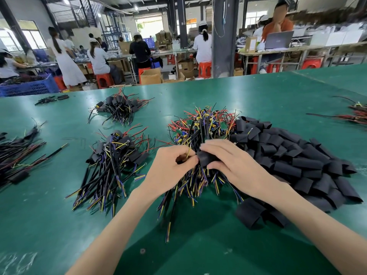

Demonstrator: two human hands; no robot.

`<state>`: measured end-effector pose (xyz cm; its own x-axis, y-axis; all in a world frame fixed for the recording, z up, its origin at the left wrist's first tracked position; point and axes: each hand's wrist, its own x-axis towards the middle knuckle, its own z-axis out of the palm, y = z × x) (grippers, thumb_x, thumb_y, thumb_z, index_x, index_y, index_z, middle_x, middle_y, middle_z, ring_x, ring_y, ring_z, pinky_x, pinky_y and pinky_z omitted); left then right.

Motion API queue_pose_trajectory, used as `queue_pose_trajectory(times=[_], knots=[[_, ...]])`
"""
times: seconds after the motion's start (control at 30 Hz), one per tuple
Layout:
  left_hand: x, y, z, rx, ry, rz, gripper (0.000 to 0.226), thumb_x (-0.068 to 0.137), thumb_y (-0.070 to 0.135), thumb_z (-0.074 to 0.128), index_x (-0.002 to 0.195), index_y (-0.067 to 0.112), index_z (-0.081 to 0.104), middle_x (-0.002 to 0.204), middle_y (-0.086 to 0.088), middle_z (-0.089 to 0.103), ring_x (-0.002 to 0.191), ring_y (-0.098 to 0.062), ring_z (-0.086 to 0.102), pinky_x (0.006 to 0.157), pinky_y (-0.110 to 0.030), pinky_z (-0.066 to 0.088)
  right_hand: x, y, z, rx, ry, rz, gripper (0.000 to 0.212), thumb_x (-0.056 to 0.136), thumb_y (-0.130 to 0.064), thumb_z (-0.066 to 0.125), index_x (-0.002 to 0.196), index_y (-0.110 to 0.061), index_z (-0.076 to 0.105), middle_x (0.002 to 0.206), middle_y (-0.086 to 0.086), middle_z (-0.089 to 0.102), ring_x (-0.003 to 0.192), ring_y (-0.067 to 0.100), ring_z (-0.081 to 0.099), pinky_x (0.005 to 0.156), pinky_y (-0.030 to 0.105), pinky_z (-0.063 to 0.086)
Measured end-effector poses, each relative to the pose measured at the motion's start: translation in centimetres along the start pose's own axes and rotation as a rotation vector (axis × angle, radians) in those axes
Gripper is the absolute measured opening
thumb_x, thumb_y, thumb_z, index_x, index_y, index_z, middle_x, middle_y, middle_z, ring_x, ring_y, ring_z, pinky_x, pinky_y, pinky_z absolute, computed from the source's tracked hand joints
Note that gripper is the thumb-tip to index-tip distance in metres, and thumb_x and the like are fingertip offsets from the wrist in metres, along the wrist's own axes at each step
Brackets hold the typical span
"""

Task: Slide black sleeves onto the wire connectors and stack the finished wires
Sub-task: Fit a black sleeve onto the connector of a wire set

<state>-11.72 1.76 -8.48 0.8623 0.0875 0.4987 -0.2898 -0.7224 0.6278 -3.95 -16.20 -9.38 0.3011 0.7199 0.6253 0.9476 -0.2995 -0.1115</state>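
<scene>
My right hand point(236, 161) pinches a black sleeve point(207, 158) between thumb and fingers, just above the pile of unsleeved wires point(200, 128). My left hand point(170, 165) pinches the wire end with its yellow lead point(187, 153) at the sleeve's left opening. The connector itself is hidden by my fingers. A big heap of loose black sleeves point(294, 155) lies to the right. A stack of sleeved wires point(115, 157) lies to the left of my hands.
A green table point(198, 245) carries more wire bundles: one at the back point(119, 108), one at the far left point(17, 155), one at the right edge point(355, 114). Beyond the table's far edge people sit at other benches beside a blue crate point(27, 86).
</scene>
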Motion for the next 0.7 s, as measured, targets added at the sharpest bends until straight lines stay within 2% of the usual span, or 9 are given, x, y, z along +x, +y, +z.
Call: queue_pose_trajectory(times=[0.1,0.17,0.23,0.27,0.33,0.43,0.53,0.63,0.7], knots=[[0.5,0.0,-1.1,0.019,0.188,-0.004,0.018,0.08,0.017,0.066,0.064,0.022,0.06,0.05,0.01,0.049,0.049,-0.001,0.037,0.05,-0.016,0.029,0.3,1.3,-1.1,-0.11,0.152,0.073,0.046,0.093,-0.031,0.05,0.126,0.0,0.054,0.136,0.011,0.051,0.13,0.026,0.04,0.112,0.038,0.026],[0.9,-0.4,-2.7,0.013,0.391,-0.038,0.013,0.08,0.02,0.062,0.067,0.024,0.061,0.052,0.015,0.052,0.05,0.003,0.04,0.052,-0.015,0.031,0.3,2.8,-2.0,-0.161,0.302,0.202,0.041,0.095,-0.026,0.047,0.125,0.0,0.054,0.132,0.014,0.052,0.127,0.03,0.043,0.109,0.043,0.03],[1.5,-1.5,-4.6,0.089,0.597,-0.081,0.011,0.083,0.023,0.061,0.073,0.022,0.063,0.055,0.014,0.053,0.054,0.005,0.044,0.056,-0.019,0.032,0.0,4.4,-2.6,-0.217,0.409,0.375,0.034,0.094,-0.017,0.047,0.121,0.001,0.054,0.125,0.018,0.054,0.119,0.036,0.046,0.101,0.045,0.033],[1.7,-2.3,-5.5,0.19,0.683,-0.116,0.011,0.085,0.024,0.06,0.075,0.02,0.063,0.059,0.011,0.055,0.059,0.0,0.047,0.059,-0.023,0.031,-0.2,5.2,-2.8,-0.247,0.432,0.47,0.032,0.092,-0.012,0.047,0.12,0.001,0.053,0.122,0.02,0.053,0.115,0.039,0.046,0.096,0.046,0.034],[1.9,-4.3,-6.9,0.447,0.798,-0.221,0.017,0.088,0.025,0.057,0.08,0.013,0.065,0.071,-0.005,0.061,0.072,-0.023,0.048,0.066,-0.031,0.029,-0.8,6.6,-2.8,-0.297,0.412,0.643,0.032,0.088,-0.002,0.049,0.12,0.001,0.052,0.119,0.022,0.052,0.11,0.041,0.044,0.09,0.047,0.035],[1.6,-7.3,-7.8,0.59,0.734,-0.456,0.021,0.09,0.023,0.054,0.088,0.005,0.065,0.087,-0.021,0.062,0.083,-0.036,0.049,0.072,-0.039,0.035,-1.6,8.4,-2.7,-0.339,0.272,0.816,0.039,0.079,0.005,0.052,0.118,0.0,0.054,0.117,0.023,0.05,0.11,0.041,0.041,0.089,0.048,0.034],[0.8,-8.9,-7.4,0.588,0.617,-0.609,0.022,0.09,0.016,0.053,0.108,0.005,0.056,0.1,-0.026,0.061,0.096,-0.043,0.053,0.075,-0.044,0.041,-2.2,9.3,-2.1,-0.298,0.123,0.848,0.041,0.076,0.006,0.051,0.115,-0.006,0.058,0.117,0.018,0.05,0.109,0.037,0.039,0.088,0.044,0.034],[0.7,-8.9,-6.8,0.574,0.607,-0.581,0.034,0.088,0.006,0.051,0.122,0.009,0.049,0.113,-0.025,0.05,0.103,-0.043,0.048,0.076,-0.048,0.042,-2.2,9.6,-1.2,-0.279,0.009,0.677,0.044,0.081,0.005,0.052,0.122,-0.01,0.057,0.126,0.012,0.051,0.114,0.034,0.04,0.091,0.045,0.036],[0.7,-9.0,-6.4,0.639,0.604,-0.457,0.051,0.081,-0.007,0.051,0.128,0.012,0.05,0.12,-0.022,0.044,0.106,-0.039,0.043,0.08,-0.049,0.042,-1.9,9.7,-0.3,-0.292,-0.085,0.554,0.043,0.09,-0.004,0.05,0.132,-0.013,0.051,0.139,0.005,0.046,0.127,0.027,0.036,0.099,0.044,0.033]])
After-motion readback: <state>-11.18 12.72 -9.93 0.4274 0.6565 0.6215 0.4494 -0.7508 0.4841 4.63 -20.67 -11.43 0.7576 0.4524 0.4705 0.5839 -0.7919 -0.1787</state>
